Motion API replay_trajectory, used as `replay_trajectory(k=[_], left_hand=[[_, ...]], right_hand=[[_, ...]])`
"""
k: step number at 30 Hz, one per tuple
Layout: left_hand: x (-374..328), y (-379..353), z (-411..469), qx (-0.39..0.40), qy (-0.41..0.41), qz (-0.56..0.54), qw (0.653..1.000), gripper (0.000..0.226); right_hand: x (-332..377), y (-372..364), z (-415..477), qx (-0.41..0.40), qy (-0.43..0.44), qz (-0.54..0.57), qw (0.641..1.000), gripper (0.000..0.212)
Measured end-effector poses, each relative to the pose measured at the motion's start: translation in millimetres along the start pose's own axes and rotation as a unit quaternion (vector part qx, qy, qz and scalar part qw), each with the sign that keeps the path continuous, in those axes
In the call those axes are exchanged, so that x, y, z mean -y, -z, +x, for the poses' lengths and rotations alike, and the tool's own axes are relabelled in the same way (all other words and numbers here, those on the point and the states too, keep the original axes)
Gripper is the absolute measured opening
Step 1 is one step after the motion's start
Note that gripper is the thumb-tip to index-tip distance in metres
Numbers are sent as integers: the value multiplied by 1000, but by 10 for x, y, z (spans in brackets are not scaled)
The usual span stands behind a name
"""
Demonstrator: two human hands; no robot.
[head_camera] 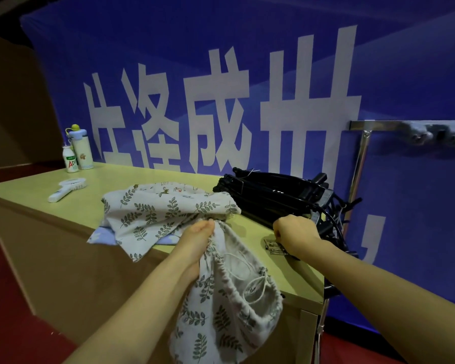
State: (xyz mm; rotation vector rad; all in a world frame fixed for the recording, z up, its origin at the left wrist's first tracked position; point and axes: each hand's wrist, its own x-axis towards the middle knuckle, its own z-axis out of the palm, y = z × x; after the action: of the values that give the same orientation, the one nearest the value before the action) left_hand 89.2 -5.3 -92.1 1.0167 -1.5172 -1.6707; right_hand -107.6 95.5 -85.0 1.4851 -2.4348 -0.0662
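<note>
At the far left of the worktop [32, 195] stand two bottles, touching. The small white bottle [70, 159] has a green cap and a label with the letters "AD" in red and green. The taller cream bottle [81, 149] behind it has a blue lid with a yellow-green ball on top and a small cartoon print, whose writing is too small to read. Near them a white handheld fan [66, 189] lies flat on the worktop, handle toward the front edge.

In the middle lies a pile of cloth bags [166, 208], pale with grey-green leaf sprigs. One bag deeper in the pile shows small animal figures, and a light blue cloth [103, 236] sticks out from underneath. The left hand [197, 243] grips a leaf-print drawstring bag [229, 298] by the gathered cloth near its mouth, fingers closed tightly on it. The bag hangs over the front edge of the worktop with its mouth open and its white cord loose inside.

To the right, the right hand [294, 232] is curled, fingertips down at a small metal clip rack [275, 247] lying on the worktop. I cannot tell whether it actually holds the rack. Just behind is a stack of black hangers [273, 193].

Behind everything hangs a blue banner [405, 61] with huge white Chinese characters, their bottoms cut off by the worktop. One looks like 成, and a large comma follows at the right. A metal rail [373, 125] with grey hooks crosses the banner at the far right.
</note>
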Motion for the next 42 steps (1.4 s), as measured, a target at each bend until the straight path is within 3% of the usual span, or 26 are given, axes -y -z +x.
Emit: replay_trajectory(k=[5, 8, 11, 13, 15, 17, 19, 22, 24, 31, 34, 39, 42], left_hand=[[-65, -39, -58, 2, 3, 1, 1000, 54], [-144, -69, -172, 11, 5, 12, 1000, 22], [-162, -62, -184, 5, 3, 17, 1000, 20], [-191, -53, -217, 6, -8, 12, 1000, 17], [-215, -36, -212, 0, -19, 10, 1000, 17], [-238, -12, -216, -6, -27, 3, 1000, 17], [-268, 19, -236, -15, -41, -1, 999, 16], [-304, 77, -247, -32, -55, 13, 998, 19], [-355, 111, -304, -49, -77, 7, 996, 21], [-437, 96, -387, -57, -80, -1, 995, 17], [-459, 89, -370, -59, -77, -4, 995, 20], [-490, 74, -363, -74, -92, -4, 993, 29], [-503, 43, -361, -74, -82, -3, 994, 19]], right_hand=[[31, 13, 26, 25, 34, -37, 998, 16], [31, 5, 21, 32, 53, -30, 998, 13], [25, 60, 10, 10, 34, 37, 999, 7], [45, 150, -9, -33, 6, 151, 988, 11], [129, 318, -97, -49, 7, 330, 943, 13], [281, 536, -253, -19, 46, 486, 872, 14], [463, 684, -398, 27, 105, 532, 840, 19], [722, 695, -487, 19, 167, 433, 885, 13], [862, 631, -506, -4, 189, 341, 921, 21], [1115, 544, -453, -40, 236, 246, 939, 19], [994, 664, -431, -63, 187, 294, 935, 14], [613, 678, -174, -191, -15, 405, 894, 17], [325, 557, 10, -130, -49, 288, 948, 28]])
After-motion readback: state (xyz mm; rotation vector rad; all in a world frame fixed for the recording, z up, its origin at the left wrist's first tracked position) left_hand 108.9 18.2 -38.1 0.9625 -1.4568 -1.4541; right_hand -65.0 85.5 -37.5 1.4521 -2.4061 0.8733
